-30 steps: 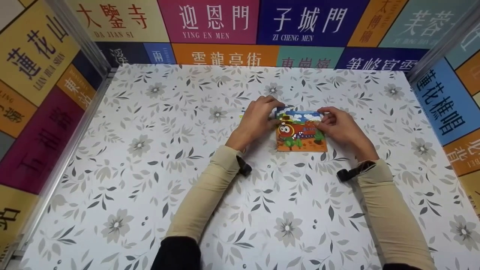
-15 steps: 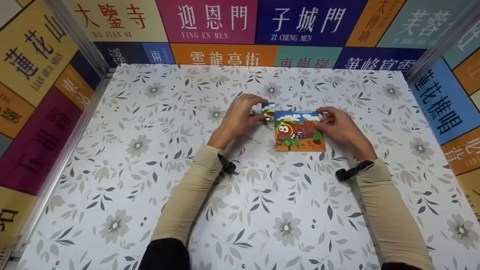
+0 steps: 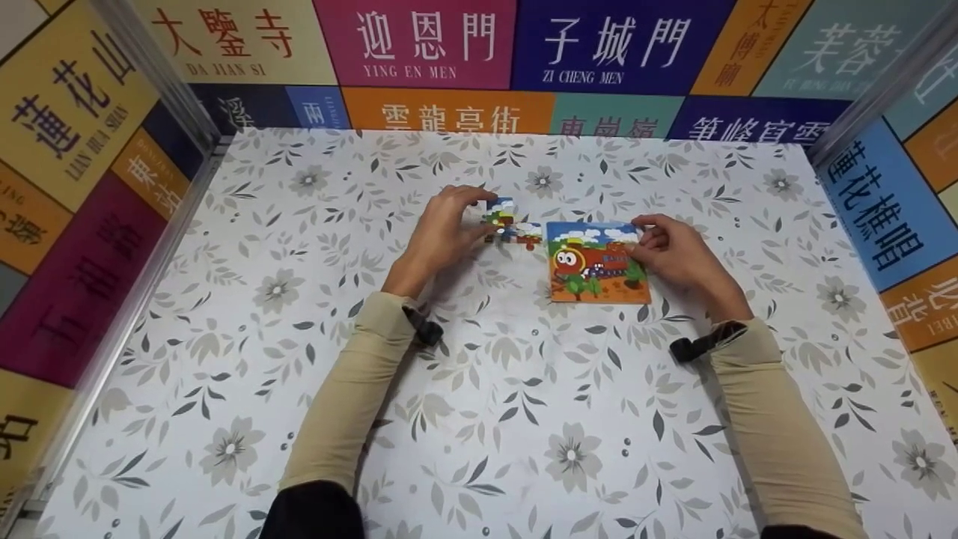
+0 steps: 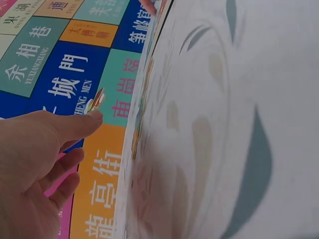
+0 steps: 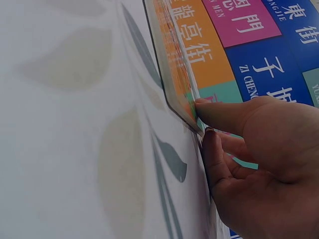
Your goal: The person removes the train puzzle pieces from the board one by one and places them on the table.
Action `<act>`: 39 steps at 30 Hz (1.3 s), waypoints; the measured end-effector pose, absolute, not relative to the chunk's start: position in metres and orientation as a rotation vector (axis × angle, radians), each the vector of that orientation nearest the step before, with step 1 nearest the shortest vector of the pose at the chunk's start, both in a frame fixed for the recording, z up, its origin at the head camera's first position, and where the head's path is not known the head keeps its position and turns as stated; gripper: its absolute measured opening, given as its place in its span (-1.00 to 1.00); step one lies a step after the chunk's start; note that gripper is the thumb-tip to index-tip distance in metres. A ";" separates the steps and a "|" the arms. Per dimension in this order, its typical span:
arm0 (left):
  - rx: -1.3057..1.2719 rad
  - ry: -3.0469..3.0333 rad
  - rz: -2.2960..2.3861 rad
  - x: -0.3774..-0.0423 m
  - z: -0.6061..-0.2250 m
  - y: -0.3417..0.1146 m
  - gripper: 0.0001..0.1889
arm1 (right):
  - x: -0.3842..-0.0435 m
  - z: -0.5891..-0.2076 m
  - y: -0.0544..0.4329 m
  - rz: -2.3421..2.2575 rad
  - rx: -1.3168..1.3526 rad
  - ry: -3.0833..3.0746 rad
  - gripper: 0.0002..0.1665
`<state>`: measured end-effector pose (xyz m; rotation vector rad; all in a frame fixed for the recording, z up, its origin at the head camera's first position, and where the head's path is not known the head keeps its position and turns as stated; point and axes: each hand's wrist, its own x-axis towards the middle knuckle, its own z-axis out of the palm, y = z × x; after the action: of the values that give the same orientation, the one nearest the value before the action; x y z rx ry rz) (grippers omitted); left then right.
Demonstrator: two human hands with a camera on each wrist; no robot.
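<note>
My left hand point(image 3: 441, 236) pinches a small jigsaw piece point(image 3: 500, 206) with blue sky and green on it. In the left wrist view, the piece point(image 4: 98, 99) shows beyond the tip of the thumb point(image 4: 82, 124), with the other fingers loosely bent. Just right of it, in the head view, more jigsaw point(image 3: 528, 233) in red and white appears near the table. A square picture board point(image 3: 599, 266) with a cartoon red train lies flat to the right. My right hand point(image 3: 670, 247) pinches its upper right edge; in the right wrist view thumb and finger meet at the board's corner point(image 5: 182, 107).
A white table point(image 3: 479, 419) with grey flowers and leaves spreads beneath both arms. Coloured panels with large characters point(image 3: 426, 45) rise along the back and both sides. A dark wrist camera point(image 3: 426, 329) hangs under the left cuff.
My left hand has moved left, away from the picture board, carrying a jigsaw piece. Red and white jigsaw now shows between hand and board. The right hand stays at the board's edge.
</note>
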<state>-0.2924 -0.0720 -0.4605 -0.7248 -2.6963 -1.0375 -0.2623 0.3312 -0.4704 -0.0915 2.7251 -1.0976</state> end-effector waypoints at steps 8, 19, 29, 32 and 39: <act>-0.668 -2.711 -1.054 -0.292 -0.464 -0.091 -0.54 | -0.262 -0.472 0.331 -1.120 -0.163 2.756 -0.30; -0.644 -2.736 -1.079 -0.290 -0.470 -0.112 -0.54 | -0.261 -0.472 0.332 -1.109 -0.132 2.762 -0.32; -0.611 -2.796 -1.160 -0.290 -0.475 -0.120 -0.55 | -0.261 -0.472 0.332 -1.111 -0.139 2.765 -0.32; -0.606 -2.818 -1.179 -0.290 -0.475 -0.121 -0.54 | -0.261 -0.472 0.332 -1.119 -0.137 2.767 -0.33; -0.657 -2.820 -1.182 -0.292 -0.477 -0.123 -0.54 | -0.261 -0.472 0.333 -1.109 -0.145 2.767 -0.33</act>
<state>-0.2925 -0.1225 -0.4766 -0.6570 -2.8196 -1.1823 -0.2608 0.3328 -0.4721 -0.1445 2.7667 -1.1088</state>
